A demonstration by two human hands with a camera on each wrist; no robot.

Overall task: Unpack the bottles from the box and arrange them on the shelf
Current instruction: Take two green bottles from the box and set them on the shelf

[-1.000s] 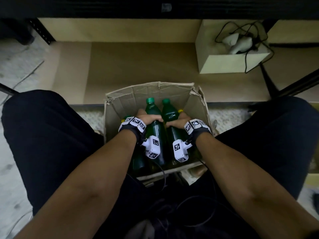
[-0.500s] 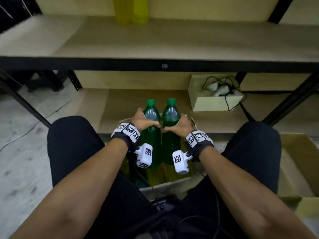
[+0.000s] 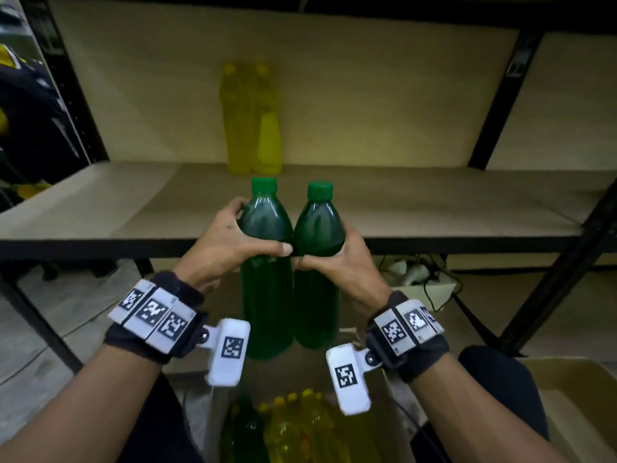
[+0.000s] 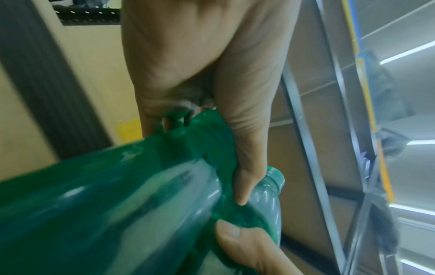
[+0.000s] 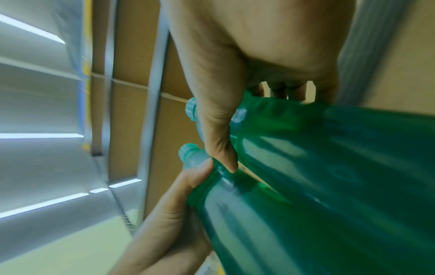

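Both hands are closed on bottles: my left hand (image 3: 230,243) wraps the shoulder of one tall green plastic bottle with a green screw cap (image 3: 265,262), thumb across its front, and my right hand (image 3: 337,262) wraps the shoulder of a second green bottle of the same kind (image 3: 317,259). I hold the two upright and side by side, their bodies touching and my thumb tips almost meeting between them; both wrist views show the thumbs pressed onto green plastic.

What the coming move turns on: the pale wooden shelf board with a black metal front edge (image 3: 434,208) lies ahead of my grip and, as far as the head view shows, above the bottles' bases, which hang below the black edge. The long axes are vertical and each hand grips high, so I judge the pair must rise until the bases clear the edge, then go forward. Two yellow plastic bottles (image 3: 252,121) stand at the back of the board, straight ahead and a little left, so the left bottle is the nearer to them.

Below my wrists the open cardboard box (image 3: 399,412) still holds yellow bottles and at least one green one.
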